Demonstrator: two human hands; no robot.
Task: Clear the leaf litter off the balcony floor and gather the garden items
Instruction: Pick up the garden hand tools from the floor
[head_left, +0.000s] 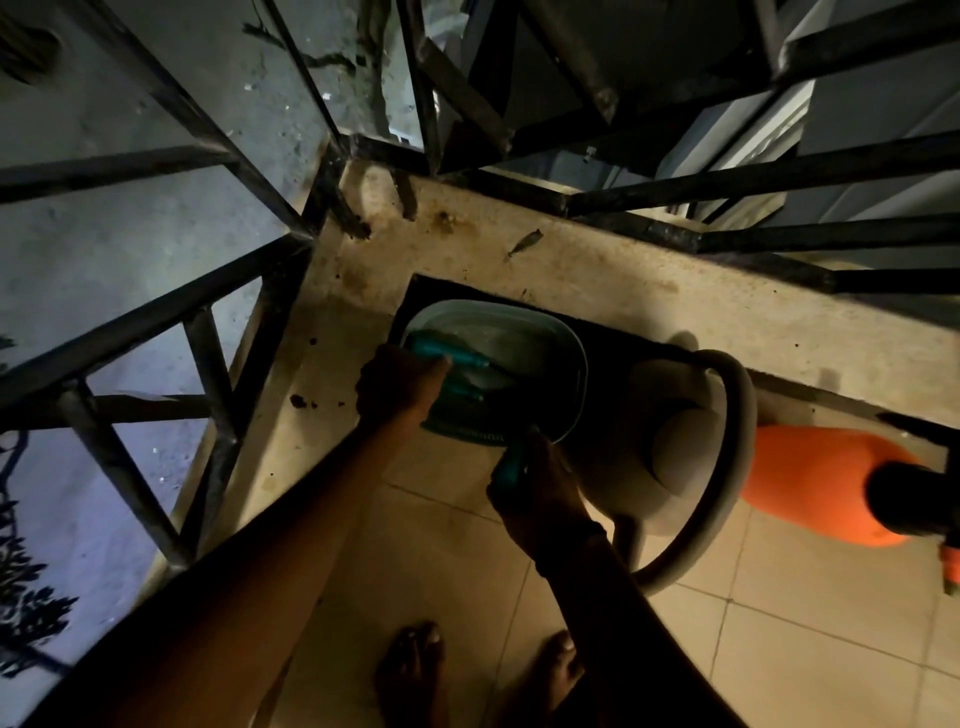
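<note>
A pale oval basin (563, 345) sits in the balcony corner on a dark mat (431, 291). Teal-handled garden tools (467, 358) lie inside it. My left hand (397, 382) reaches over the basin's left rim and grips a teal handle there. My right hand (540, 486) is at the basin's near rim, holding another teal-handled tool (506, 470). A single dry leaf (524, 243) lies on the concrete ledge (597, 270) beyond the basin.
A white watering can (680, 457) with a looped handle stands right of the basin, an orange sprayer bottle (810, 483) further right. Dark metal railing (218, 291) bounds the left and far sides. Soil crumbs (298, 401) dot the left ledge. My bare feet (415, 670) stand on beige tiles.
</note>
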